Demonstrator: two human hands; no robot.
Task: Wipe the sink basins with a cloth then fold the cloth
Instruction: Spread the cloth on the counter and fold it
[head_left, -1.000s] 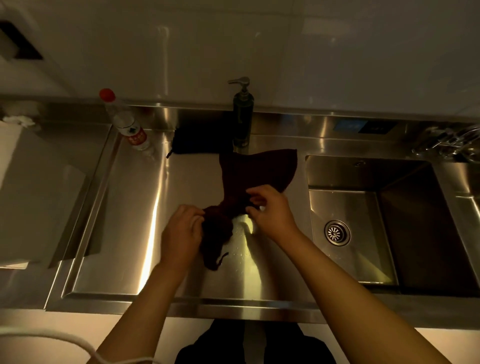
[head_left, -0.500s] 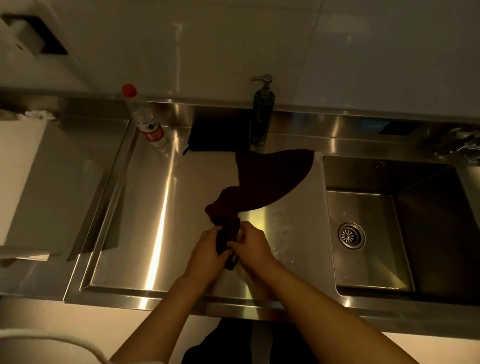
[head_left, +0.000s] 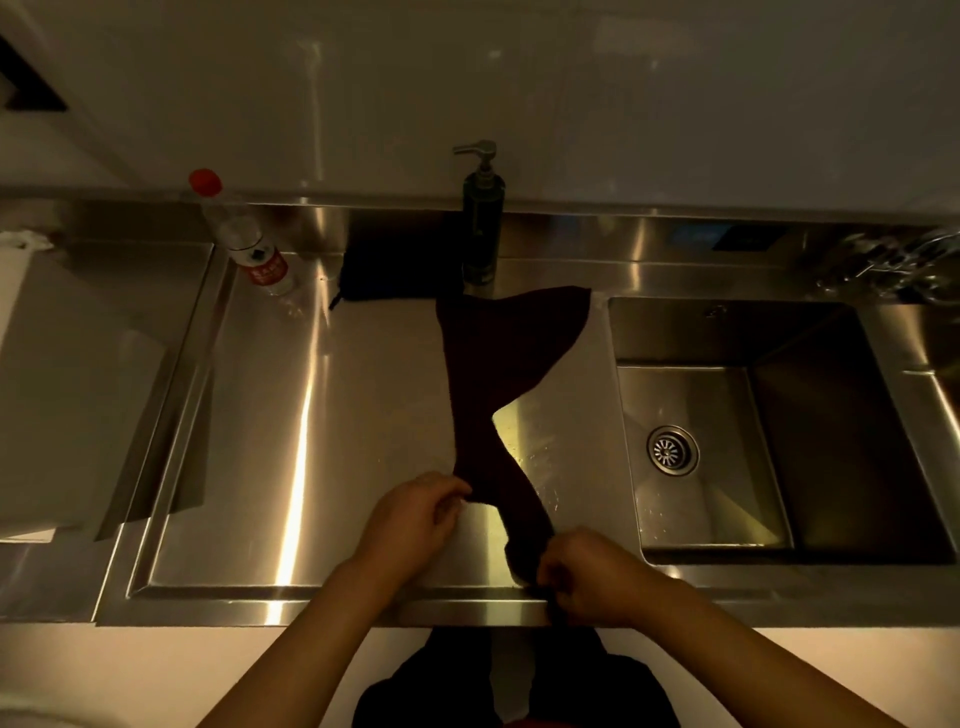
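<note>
Dim light hides the weave of the cloth (head_left: 493, 384), and its near end vanishes under the right hand (head_left: 592, 577), which grips it. The left hand (head_left: 415, 519) pinches its edge. It stretches lengthwise across the desk (head_left: 311, 415), fanning wide beside the sink (head_left: 691, 332).

Sink (head_left: 691, 358) – glossy steel; cloth (head_left: 498, 364) matt.

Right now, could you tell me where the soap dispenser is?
In the head view, the soap dispenser stands at the back centre, beside the cloth's far end.

Both hands, left (head_left: 415, 519) and right (head_left: 587, 571), pinch the dark cloth (head_left: 498, 374) stretched across the steel counter (head_left: 311, 415).
</note>
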